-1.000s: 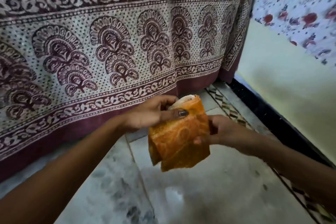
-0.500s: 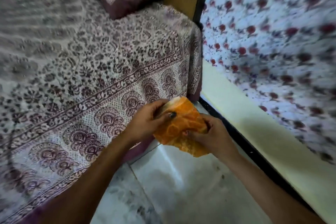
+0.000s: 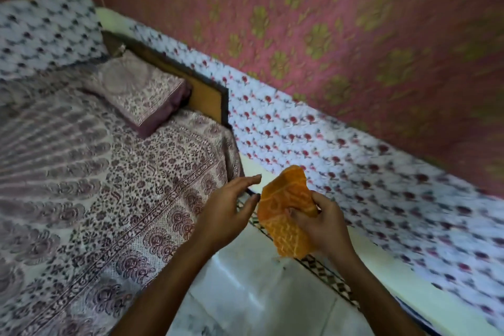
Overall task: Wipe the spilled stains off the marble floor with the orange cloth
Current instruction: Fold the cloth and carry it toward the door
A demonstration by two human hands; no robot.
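Observation:
The orange cloth (image 3: 283,207), folded and patterned, hangs in the air at the middle right. My right hand (image 3: 321,224) pinches its right side. Just left of the cloth is my left hand (image 3: 229,207), fingers spread; its thumb tip is at the cloth's left edge and it grips nothing. The white marble floor (image 3: 256,292) shows below both hands, glossy with faint grey veining. No distinct stain is visible on the part of the floor in view.
A bed with a maroon-printed cover (image 3: 103,188) and a pillow (image 3: 141,93) fills the left. A flowered cloth (image 3: 368,180) covers the lower wall on the right, under a pink wall (image 3: 354,35). A patterned tile border (image 3: 324,275) runs along the floor's right edge.
The view has swung upward, from the bed's side and floor to the bed top and wall. My left hand has let go of the cloth and opened; my right hand still holds it.

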